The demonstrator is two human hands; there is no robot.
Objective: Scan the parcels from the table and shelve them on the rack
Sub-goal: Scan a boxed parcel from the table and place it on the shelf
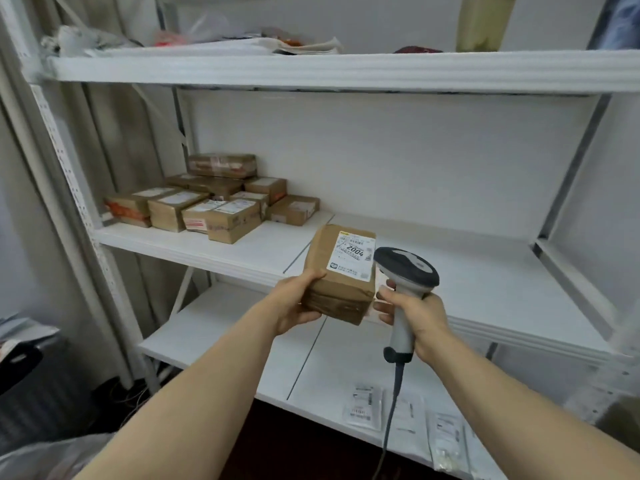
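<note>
Centre of frame: the left grip (294, 304) clasps the parcel (322, 261) at its near end, label (353, 254) upward, long axis running away toward the rack (491, 271). The right grip (417, 315) clenches the scanner (407, 268), whose head is just right of the label.

White label on the brown cardboard parcel (341, 275): "2004" legible, the rest too small to read. Underside and far face hidden. Fingers of the left hand (294, 303) pass beneath it, tips out of sight. Scan window of the grey-and-white handheld scanner (407, 268) faces away, unseen; its grey cable (391, 410) runs off the bottom edge. Stacked brown boxes (221, 202), far left on the middle shelf (450, 271): labels unreadable, count uncertain. Clutter (242, 39) on the top shelf (346, 71) is blurred, unidentifiable. Flat clear packets (367, 405) on the near lower shelf (225, 334): print illegible. Black object (17, 362) cut by the left edge.
</note>
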